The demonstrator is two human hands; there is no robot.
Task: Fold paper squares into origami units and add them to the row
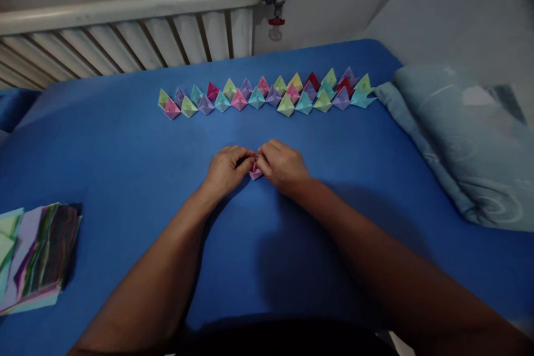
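Pink paper (255, 174) sits between left fingers (245, 166) and right fingers (264, 164).

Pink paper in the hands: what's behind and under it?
Behind the pink paper, across the blue surface, sit folded paper shapes in rows. Blue shows at its near edge; directly underneath is covered, and the left hand and right hand hide its sides.

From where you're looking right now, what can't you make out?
All in the head view:
Pink folded paper: mostly covered by the left hand and right hand.
Paper stack: cut off by the left edge.
Cloth bundle: cut off by the right edge.
Back folded shapes: partly hidden by front ones.
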